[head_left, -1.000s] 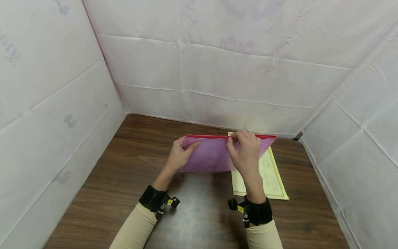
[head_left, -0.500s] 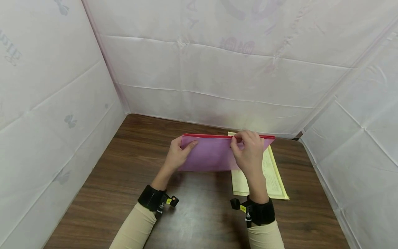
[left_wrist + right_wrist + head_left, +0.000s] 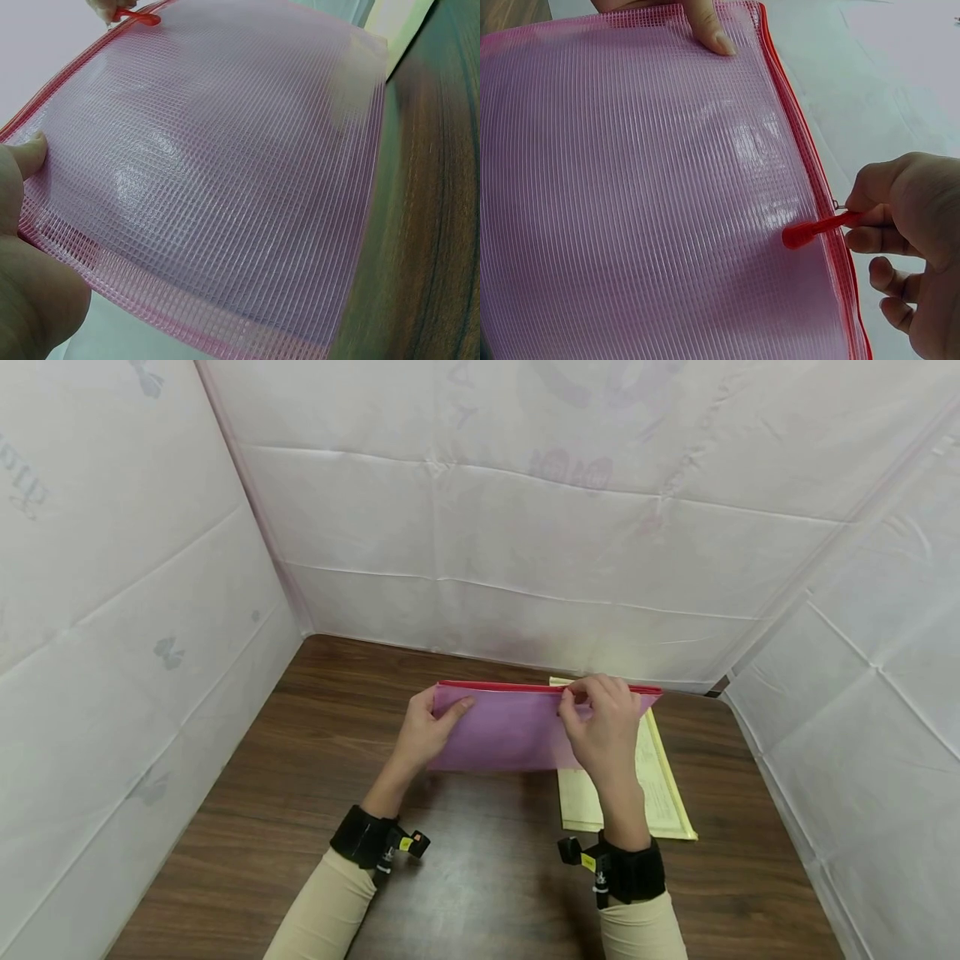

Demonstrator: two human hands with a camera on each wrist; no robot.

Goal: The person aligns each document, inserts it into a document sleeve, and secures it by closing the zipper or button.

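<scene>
A pink mesh zipper pouch with a red zip along its top edge stands upright above the table, also filling the left wrist view and the right wrist view. My left hand grips its upper left corner, thumb on the near face. My right hand pinches the red zipper pull at the top edge, right of the middle. The pouch's inside is hidden.
A yellow folder with printed sheets lies flat on the dark wooden table, partly behind the pouch and my right hand. White fabric walls close the table in at the left, back and right.
The right hand with the zipper pull has slid slightly right along the top edge. The pouch and left hand have shifted a little left and lower.
</scene>
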